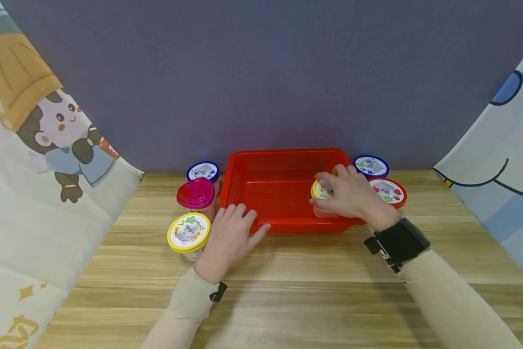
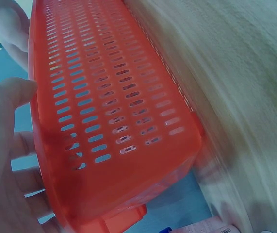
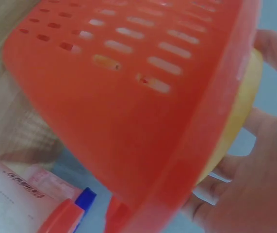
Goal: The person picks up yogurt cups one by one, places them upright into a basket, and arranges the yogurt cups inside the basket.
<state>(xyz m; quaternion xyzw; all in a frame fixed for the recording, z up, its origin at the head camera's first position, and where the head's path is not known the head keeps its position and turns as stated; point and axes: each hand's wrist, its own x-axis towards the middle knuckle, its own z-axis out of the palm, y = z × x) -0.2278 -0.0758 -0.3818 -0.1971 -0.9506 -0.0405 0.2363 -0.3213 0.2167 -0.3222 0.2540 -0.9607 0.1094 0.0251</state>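
A red perforated basket stands on the table between both hands. My right hand grips a clear tub with a yellow lid at the basket's right end. In the right wrist view, the yellow lid shows above the basket's rim, fingers around it; the tub's lower part is hidden by the basket wall. Over the basket's front left corner lies my left hand, fingers spread and holding nothing. In the left wrist view its thumb meets the rim, while the other fingers pass behind it.
Left of the basket stand tubs with a blue lid, a magenta lid and a yellow lid. A blue-lidded tub and a red-lidded tub stand to its right. Behind rises a grey-blue panel.
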